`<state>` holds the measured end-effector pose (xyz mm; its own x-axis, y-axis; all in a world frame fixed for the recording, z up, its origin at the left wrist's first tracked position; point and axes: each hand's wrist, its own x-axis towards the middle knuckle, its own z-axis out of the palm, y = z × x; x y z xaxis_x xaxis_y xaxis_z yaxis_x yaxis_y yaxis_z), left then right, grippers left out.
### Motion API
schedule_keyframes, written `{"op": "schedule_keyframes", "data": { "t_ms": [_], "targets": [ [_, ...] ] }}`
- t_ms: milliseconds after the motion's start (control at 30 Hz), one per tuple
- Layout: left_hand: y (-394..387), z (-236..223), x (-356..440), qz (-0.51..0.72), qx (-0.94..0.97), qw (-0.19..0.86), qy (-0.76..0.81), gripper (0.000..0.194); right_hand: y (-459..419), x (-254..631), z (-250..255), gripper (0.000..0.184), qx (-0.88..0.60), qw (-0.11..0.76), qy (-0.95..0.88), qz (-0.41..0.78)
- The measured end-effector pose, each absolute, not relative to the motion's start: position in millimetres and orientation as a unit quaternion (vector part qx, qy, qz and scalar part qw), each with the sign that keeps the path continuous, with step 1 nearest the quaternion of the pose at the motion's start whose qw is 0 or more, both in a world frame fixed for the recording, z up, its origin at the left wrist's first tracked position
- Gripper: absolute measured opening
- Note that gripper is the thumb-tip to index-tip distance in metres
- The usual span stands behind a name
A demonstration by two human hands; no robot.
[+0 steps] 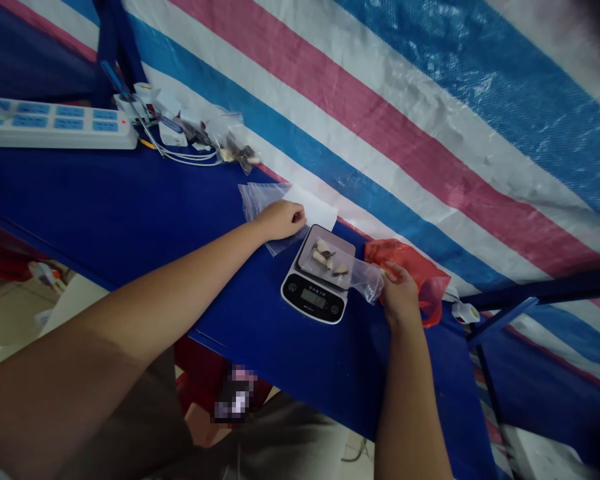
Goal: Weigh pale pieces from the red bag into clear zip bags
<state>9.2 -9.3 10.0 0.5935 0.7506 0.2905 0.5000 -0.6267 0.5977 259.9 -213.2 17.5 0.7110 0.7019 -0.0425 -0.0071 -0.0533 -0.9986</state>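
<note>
A kitchen scale (313, 301) with a lit display stands on the blue table. On its platform lies a clear plastic bag (365, 283) with several pale and dark dried-looking pieces (325, 257) in it. The bag's loose end reaches right, towards my right hand (400, 293). That hand's fingers are closed at the near side of a red plastic bag (405, 257), beside a small pale bit; what they grip is not clear. Left of the scale, my left hand (283, 220) rests with curled fingers over clear zip bags (260, 197) and a white sheet (315, 208). Nothing shows in it.
Behind the table (105, 200) hangs a striped tarp (360, 133). At the back left are a power strip (95, 138), cables (190, 159), tweezers (150, 137) and a filled clear bag (237, 147). A white plug (464, 312) lies near the right end, by a blue frame bar (505, 320).
</note>
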Motion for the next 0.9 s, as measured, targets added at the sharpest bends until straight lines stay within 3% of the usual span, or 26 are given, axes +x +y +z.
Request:
{"op": "schedule_keyframes", "data": {
  "t_ms": [300,900],
  "targets": [
    [-8,11,6,0.25,0.873,0.193,0.371,0.02,-215,257,19,0.059,-0.673,0.627,-0.259,0.294],
    [-8,10,5,0.264,0.869,0.193,0.37,0.019,-226,265,40,0.039,-0.676,0.621,-0.214,0.334]
  ]
}}
